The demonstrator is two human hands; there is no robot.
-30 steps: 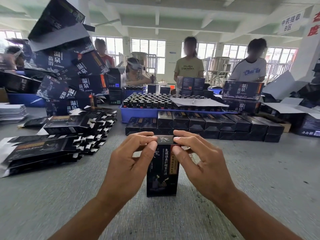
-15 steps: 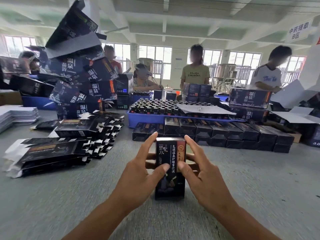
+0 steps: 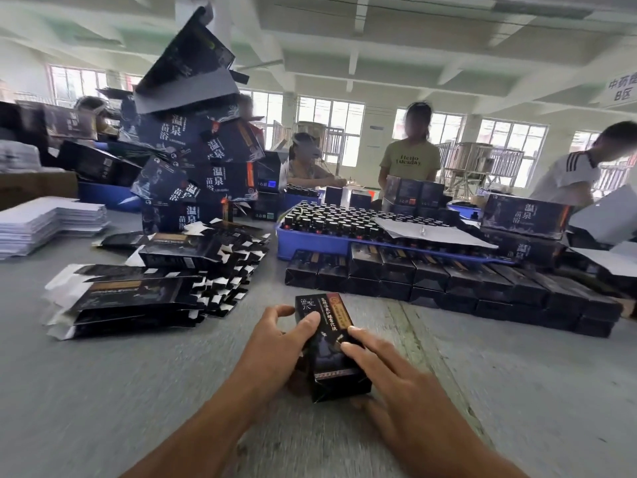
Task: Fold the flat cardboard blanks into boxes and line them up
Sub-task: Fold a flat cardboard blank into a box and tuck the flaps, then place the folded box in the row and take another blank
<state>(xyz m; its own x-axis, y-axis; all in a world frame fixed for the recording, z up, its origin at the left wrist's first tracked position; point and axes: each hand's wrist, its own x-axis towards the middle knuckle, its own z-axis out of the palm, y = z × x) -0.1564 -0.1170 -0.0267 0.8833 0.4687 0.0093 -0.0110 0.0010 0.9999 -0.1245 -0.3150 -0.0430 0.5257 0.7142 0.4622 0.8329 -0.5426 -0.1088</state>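
Black printed cardboard, folded into a small oblong box (image 3: 327, 346) with gold lettering on its face, sits between both hands just above the grey table (image 3: 103, 391), tilted so its top end points away. The left hand (image 3: 275, 353) grips its left side, thumb curled over the front face and fingers wrapped behind. The right hand (image 3: 389, 377) has its index and middle fingers laid on the front face near the right edge; whether its thumb clasps the box from underneath cannot be told.

Beyond the box, a double-layered row of finished black boxes (image 3: 448, 281) runs along the table toward the right. Behind that row stands a blue plastic tray (image 3: 310, 241) packed with dark bottles. To the left lie fanned stacks of flat black cardboard blanks (image 3: 144, 291) with white tabs, and behind them leans a tall heap of larger dark cartons (image 3: 200, 160). A pile of white sheets (image 3: 44, 225) rests at the far left. Several people (image 3: 410, 157) stand or sit at the table's far side.
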